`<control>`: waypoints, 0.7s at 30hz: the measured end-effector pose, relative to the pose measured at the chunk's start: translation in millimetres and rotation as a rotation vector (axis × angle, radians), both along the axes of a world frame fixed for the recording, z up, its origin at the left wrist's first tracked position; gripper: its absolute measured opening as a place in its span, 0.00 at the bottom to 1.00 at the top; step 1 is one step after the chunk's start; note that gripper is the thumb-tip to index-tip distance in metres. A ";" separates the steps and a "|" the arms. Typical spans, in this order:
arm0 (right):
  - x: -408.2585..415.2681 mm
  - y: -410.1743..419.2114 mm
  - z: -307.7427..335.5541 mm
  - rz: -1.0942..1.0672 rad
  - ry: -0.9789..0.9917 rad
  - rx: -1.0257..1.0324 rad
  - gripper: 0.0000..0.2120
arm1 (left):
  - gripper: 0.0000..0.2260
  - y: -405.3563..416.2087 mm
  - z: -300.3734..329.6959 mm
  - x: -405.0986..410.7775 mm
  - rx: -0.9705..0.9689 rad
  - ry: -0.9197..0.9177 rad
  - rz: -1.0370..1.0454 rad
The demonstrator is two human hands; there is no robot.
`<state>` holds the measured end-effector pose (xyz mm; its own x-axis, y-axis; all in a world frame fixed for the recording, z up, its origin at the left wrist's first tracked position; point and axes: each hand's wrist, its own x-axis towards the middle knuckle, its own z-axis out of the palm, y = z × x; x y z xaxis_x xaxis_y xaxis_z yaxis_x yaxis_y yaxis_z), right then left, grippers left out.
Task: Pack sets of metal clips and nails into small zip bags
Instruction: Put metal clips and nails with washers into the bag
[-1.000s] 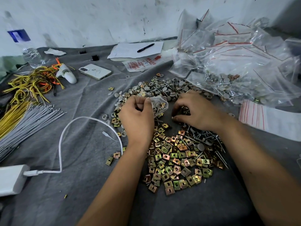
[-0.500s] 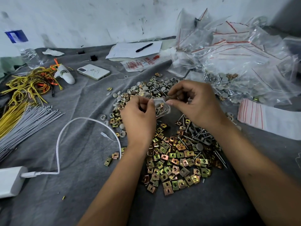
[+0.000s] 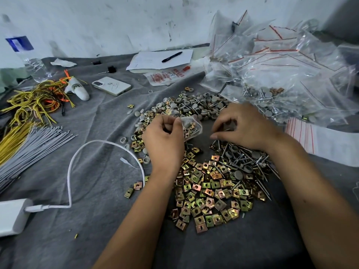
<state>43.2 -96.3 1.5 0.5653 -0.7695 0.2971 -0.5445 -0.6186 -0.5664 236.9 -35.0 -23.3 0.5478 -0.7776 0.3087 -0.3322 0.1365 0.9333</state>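
My left hand point(image 3: 165, 138) pinches the mouth of a small clear zip bag point(image 3: 192, 127) that holds a few clips and a nail. My right hand point(image 3: 245, 127) hovers just right of the bag, above the loose nails point(image 3: 243, 162), with thumb and fingers curled and apart; I see nothing held in it. A heap of gold and green square metal clips point(image 3: 209, 193) lies on the grey cloth below both hands. Grey round caps point(image 3: 194, 103) are piled behind the bag.
Large clear bags of packed sets point(image 3: 281, 70) fill the back right, with a flat stack of red-striped zip bags point(image 3: 310, 138) beside my right wrist. At left lie a white cable point(image 3: 77, 162), power bank point(image 3: 9, 218), grey ties point(image 3: 29, 148), yellow wires point(image 3: 33, 100) and a phone point(image 3: 111, 86).
My right hand rose from the pile to the bag's mouth, then drew back to the right, over the nails. My left hand kept hold of the bag.
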 end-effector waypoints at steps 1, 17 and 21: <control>-2.9 -1.3 0.3 0.007 0.065 0.043 0.05 | 0.10 -0.2 0.1 0.1 0.002 0.001 0.001; 25.2 8.0 -2.9 0.011 0.320 0.046 0.12 | 0.08 -0.1 -2.0 1.2 -0.015 -0.010 0.010; 25.6 10.1 -4.1 -0.064 -0.072 -0.004 0.10 | 0.08 -0.8 -2.3 1.4 -0.021 0.004 0.011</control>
